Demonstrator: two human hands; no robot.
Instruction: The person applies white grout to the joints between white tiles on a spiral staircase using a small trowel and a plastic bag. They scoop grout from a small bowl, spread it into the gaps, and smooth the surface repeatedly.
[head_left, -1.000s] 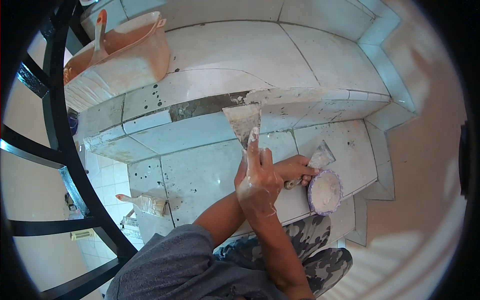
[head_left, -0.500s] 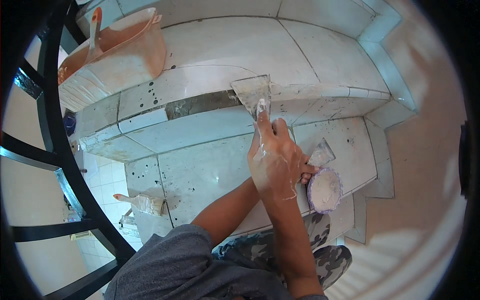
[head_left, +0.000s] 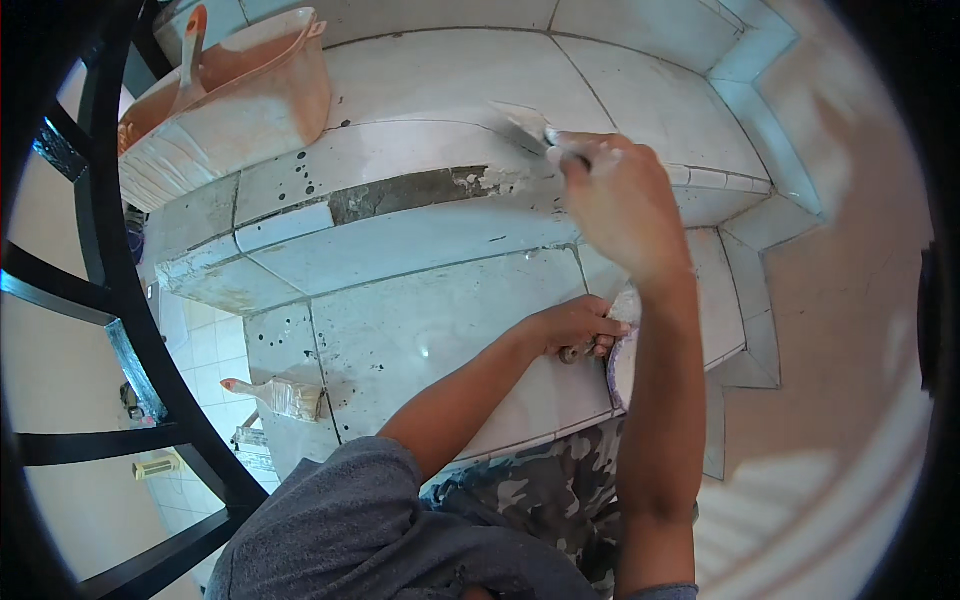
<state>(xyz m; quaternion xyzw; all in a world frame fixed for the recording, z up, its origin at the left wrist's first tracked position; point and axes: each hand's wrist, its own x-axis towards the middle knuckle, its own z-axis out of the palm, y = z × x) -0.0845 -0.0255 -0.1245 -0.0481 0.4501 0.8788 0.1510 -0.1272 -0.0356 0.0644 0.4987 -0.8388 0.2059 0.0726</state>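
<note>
Two closed grips: right hand [head_left: 622,200] on a broad metal scraper [head_left: 527,122], nearer the long grey strip [head_left: 405,196] running leftward along the white-tiled step [head_left: 420,148]; left hand [head_left: 577,326] on a whitish-bladed scraper [head_left: 625,304].

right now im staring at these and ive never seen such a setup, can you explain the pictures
There's no machine: these are a person's two bare hands. Every picture comes from one wide fisheye camera on the head, looking down, so straight edges bend. The right hand holds a flat scraper over the upper tiled step; it's blurred, so I can't tell whether it touches. The left hand grips a second scraper over the lower step, close beside a purple-rimmed bowl partly hidden by the right forearm. A paintbrush lies on the lower step, and a pinkish tub with another brush in it stands on the upper one.
</note>
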